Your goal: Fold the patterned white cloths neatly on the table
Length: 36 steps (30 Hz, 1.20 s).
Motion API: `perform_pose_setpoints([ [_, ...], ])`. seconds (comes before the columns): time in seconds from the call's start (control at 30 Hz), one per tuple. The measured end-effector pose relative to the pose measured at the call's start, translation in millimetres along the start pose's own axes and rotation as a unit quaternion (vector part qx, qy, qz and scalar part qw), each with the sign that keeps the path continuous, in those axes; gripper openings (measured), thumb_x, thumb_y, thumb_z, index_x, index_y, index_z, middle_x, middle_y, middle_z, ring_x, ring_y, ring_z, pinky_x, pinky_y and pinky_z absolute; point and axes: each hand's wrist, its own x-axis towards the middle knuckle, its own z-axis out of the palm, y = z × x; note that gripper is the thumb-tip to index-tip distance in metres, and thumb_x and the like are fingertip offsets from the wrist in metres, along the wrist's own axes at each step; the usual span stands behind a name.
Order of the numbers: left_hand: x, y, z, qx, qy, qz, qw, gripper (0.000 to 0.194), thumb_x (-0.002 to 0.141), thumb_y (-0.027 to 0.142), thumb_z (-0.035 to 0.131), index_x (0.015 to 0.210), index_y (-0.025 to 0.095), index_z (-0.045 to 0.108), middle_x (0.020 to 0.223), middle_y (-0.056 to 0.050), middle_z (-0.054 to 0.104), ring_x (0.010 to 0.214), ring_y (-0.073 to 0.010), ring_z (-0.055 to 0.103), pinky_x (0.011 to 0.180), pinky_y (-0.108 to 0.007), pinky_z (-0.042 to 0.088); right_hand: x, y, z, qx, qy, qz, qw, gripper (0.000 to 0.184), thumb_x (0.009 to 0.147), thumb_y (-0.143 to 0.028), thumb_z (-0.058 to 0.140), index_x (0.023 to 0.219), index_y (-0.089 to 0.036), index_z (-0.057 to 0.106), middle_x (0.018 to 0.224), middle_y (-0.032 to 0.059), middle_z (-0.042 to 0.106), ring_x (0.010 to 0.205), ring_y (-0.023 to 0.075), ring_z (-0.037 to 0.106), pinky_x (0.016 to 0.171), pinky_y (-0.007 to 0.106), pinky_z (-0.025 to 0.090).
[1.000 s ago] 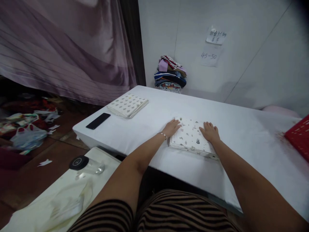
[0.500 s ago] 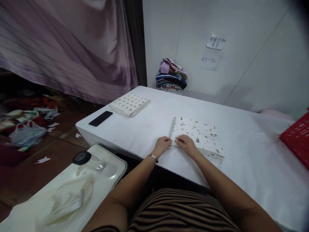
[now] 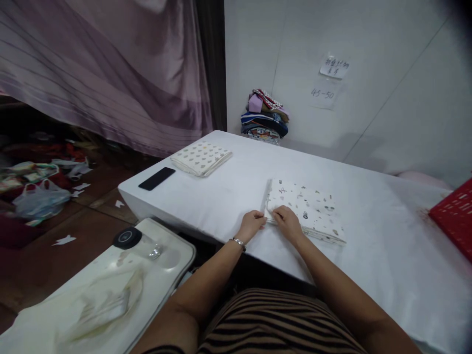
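Hands: both were held narrow, with the near left corner of the folded cloth (image 3: 317,204) pinched by the left hand (image 3: 251,224) and its near edge, just beside, pinched by the right hand (image 3: 288,222).
Cloth's place: it was laid flat on the table (image 3: 383,236), near the side closest to the person and well apart from the red basket (image 3: 453,214).
Folds done: the main folds were judged to be made, since a four-sided pad of several layers was formed.
Corner left: it seemed not yet settled, being held between fingertips, and the layers along the near edge were not quite matched.
Cloth's look: its white ground was scattered with small grey, dark and brownish motifs; the top was only lightly rumpled.
Second cloth (image 3: 201,158): it was placed, folded, toward the table's left end beside a black phone (image 3: 157,178), untouched by either hand.
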Motion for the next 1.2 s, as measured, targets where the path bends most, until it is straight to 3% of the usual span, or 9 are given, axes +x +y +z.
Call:
perform_pose_setpoints([
  [0.13,1.6,-2.5,-0.8,0.01,0.0,0.003,1.0,0.01,0.067,0.014,0.068,0.071,0.014,0.06,0.06,0.001,0.061,0.058,-0.0094,0.059,0.054,-0.019,0.05,-4.8,-5.1,2.0,-0.036,0.008,-0.054,0.998,0.022,0.091,-0.024,0.045,0.079,-0.019,0.062,0.08,0.0053,0.059,0.079,0.0186,0.051,0.072,0.031,0.038],
  [0.37,3.8,-5.1,-3.1,0.015,-0.012,0.012,1.0,0.006,0.064,0.015,0.068,0.065,0.014,0.061,0.062,0.001,0.062,0.058,-0.0097,0.058,0.054,-0.021,0.049,-4.8,-5.6,4.3,-0.038,-0.002,-0.074,0.997,0.022,0.091,-0.024,0.044,0.081,-0.019,0.063,0.081,0.0063,0.059,0.079,0.0194,0.051,0.072,0.032,0.039],
  [0.63,1.7,-0.6,-3.2,0.008,-0.011,-0.004,1.0,0.005,0.064,0.009,0.065,0.066,0.013,0.063,0.061,0.001,0.062,0.057,-0.0087,0.057,0.051,-0.018,0.048,-7.4,-5.1,1.9,-0.017,-0.027,-0.057,0.998,0.01,0.086,-0.024,0.053,0.09,-0.02,0.061,0.091,0.0066,0.06,0.088,0.0213,0.051,0.077,0.033,0.041],
  [1.03,2.1,-3.5,-3.3,0.031,-0.022,0.016,0.999,0.001,0.069,0.013,0.064,0.07,0.013,0.064,0.063,0.0,0.062,0.058,-0.0088,0.058,0.051,-0.018,0.049,-2.0,-0.7,2.0,0.037,-0.043,0.0,0.998,0.008,0.084,-0.018,0.053,0.083,-0.021,0.061,0.083,0.0027,0.06,0.082,0.0177,0.052,0.075,0.03,0.04],
  [1.2,4.6,-5.4,-3.0,0.041,-0.023,0.023,0.999,0.003,0.068,0.011,0.061,0.07,0.013,0.063,0.064,0.001,0.061,0.057,-0.0088,0.057,0.049,-0.018,0.048,-2.8,-2.0,4.2,-0.014,-0.043,-0.013,0.999,0.008,0.084,-0.019,0.053,0.084,-0.02,0.06,0.085,0.0043,0.059,0.083,0.0188,0.051,0.074,0.031,0.04],
])
